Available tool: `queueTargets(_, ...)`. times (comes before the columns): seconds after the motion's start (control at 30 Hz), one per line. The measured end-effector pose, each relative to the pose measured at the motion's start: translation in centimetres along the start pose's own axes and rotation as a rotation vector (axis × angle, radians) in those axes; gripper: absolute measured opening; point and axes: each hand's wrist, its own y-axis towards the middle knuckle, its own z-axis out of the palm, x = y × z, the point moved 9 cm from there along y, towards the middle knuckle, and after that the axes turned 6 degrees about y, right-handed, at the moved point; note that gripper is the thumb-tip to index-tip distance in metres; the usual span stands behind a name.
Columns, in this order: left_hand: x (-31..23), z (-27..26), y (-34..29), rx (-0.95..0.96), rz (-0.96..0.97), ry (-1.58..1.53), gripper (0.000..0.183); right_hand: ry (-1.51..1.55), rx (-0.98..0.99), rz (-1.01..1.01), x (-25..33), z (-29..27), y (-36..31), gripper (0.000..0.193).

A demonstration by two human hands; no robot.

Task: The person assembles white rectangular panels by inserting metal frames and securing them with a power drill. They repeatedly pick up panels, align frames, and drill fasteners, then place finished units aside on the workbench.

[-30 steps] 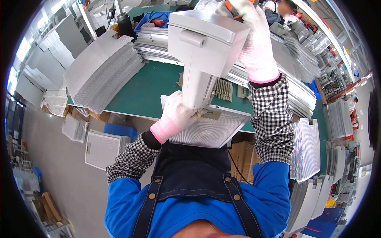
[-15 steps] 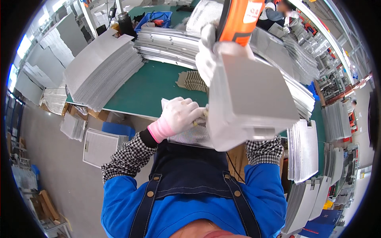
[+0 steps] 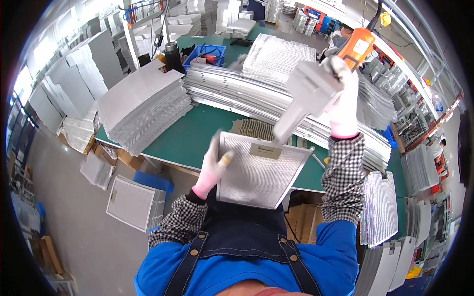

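Note:
In my gloved left hand point(image 3: 213, 166) is the left edge of a framed metal mesh filter panel point(image 3: 259, 170), the fingers slightly blurred. The panel tilts up at the near edge of the green table, against my apron. A beige-grey latch plate point(image 3: 265, 151) sits at its upper edge. My gloved right hand point(image 3: 343, 89) is wrapped round a grey-and-orange handheld power tool point(image 3: 316, 86), raised to the right above the panel. The tool's long grey nose slants down toward the panel's upper right corner; whether it touches is unclear. Behind the panel lies a row of small beige latch pieces point(image 3: 254, 129).
Stacked mesh panels point(image 3: 148, 111) stand at the left of the green table point(image 3: 210, 118); long stacks point(image 3: 237, 93) lie across its back. A blue bin point(image 3: 206, 53) and dark bottle point(image 3: 173, 56) are behind. More panels point(image 3: 379, 209) stand right, others point(image 3: 131, 202) on the floor left.
The power tool has moved away from in front of me, up and to the right, with my right hand. The mesh panel now shows fully, and my left hand is on its left edge.

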Motion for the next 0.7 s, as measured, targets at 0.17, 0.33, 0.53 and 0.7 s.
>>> queueTargets(0.17, 12.2, -0.5, -13.4, 0.163, -0.416, 0.05, 0.032, -0.127, -0.068, 0.007, 0.7, -3.5, 2.8, 0.028)
queueTargets(0.33, 10.5, -5.8, -12.2, -0.158, -0.454, 0.228, 0.038, -0.323, 0.117, -0.027, 1.4, -4.7, 3.3, 0.049)
queueTargets(0.53, -2.1, -20.2, -5.0, -0.864, -0.176, 0.044, 0.05, -1.306, -0.267, 0.121, 1.7, -29.0, 5.0, 0.064)
queueTargets(0.7, -8.2, -37.3, -10.0, -1.442, -0.23, 0.301, 0.066, -1.756, -0.557, 0.769, -3.0, -41.6, -2.8, 0.075)
